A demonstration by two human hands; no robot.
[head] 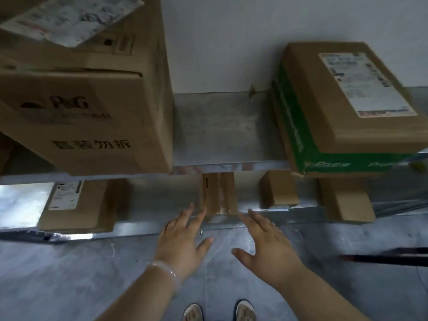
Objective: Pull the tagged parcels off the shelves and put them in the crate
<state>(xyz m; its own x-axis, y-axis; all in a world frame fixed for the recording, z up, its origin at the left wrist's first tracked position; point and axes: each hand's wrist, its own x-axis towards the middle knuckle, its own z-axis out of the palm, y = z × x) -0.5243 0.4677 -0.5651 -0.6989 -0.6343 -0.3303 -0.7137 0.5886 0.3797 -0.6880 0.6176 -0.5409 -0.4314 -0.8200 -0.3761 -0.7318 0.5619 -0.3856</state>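
Two empty hands, left hand (pixel 183 237) and right hand (pixel 266 242), fingers spread, flank a small taped brown cardboard parcel (pixel 218 193), where an uneven pull could knock the small brown carton (pixel 278 193) right of it.

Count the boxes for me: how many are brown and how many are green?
Brown boxes in plain view: 6
Green-printed box: 1
Blurred white-topped parcel, top left: 1
Total: 8
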